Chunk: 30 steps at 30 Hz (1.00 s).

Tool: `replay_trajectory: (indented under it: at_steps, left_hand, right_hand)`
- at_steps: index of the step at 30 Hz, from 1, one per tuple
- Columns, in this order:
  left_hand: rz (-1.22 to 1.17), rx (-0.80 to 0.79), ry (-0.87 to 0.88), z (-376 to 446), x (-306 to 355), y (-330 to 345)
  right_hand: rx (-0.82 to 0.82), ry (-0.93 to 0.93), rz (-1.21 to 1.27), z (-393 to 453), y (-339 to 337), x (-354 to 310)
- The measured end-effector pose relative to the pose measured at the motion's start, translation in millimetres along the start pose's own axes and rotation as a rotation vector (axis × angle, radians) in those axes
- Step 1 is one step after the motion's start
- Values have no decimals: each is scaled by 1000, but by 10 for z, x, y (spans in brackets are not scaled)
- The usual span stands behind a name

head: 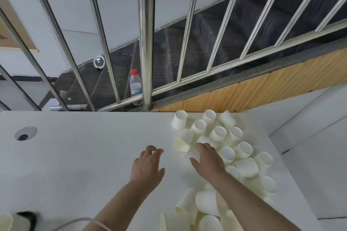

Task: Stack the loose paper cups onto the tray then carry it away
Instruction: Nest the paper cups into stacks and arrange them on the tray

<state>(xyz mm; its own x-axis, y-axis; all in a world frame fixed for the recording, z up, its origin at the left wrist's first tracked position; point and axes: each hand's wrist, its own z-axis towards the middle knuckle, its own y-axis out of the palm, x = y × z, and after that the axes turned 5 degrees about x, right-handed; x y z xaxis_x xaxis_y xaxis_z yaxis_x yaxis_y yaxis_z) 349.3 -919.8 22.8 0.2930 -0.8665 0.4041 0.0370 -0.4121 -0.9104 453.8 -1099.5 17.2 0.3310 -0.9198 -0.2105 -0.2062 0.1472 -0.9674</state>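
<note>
Several loose cream paper cups [218,133] lie scattered over the right part of the white table [84,155], some upright, some tipped on their sides, more near the front edge [205,204]. My right hand [208,161] reaches over the pile, fingers spread and resting on a tipped cup [181,145]; its fingers do not curl round anything. My left hand [147,167] hovers just left of the pile above bare table, fingers relaxed and holding nothing. No tray is in view.
A steel railing [145,43] runs behind the table over a dark stairwell. A water bottle with a red cap [135,85] stands behind the rail. A round cable hole [25,133] sits at the table's left. A dark object [28,219] lies bottom left.
</note>
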Motion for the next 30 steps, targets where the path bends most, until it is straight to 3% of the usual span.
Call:
replay_trajectory:
  at_steps: [10,20,26,30]
  left_hand:
    - [-11,-13,-33,327,-111,116]
    - [-21,-29,-59,431,-180,233]
    - [-35,-22,-53,455,-114,238]
    - [-58,3,-49,461,-52,215]
  right_hand:
    - [14,-15,-107,767,237,-139]
    - [115,-13,-151,945,205,-18]
    - [134,112,173,952,113,-3]
    - [1,15,392,837,81,-104]
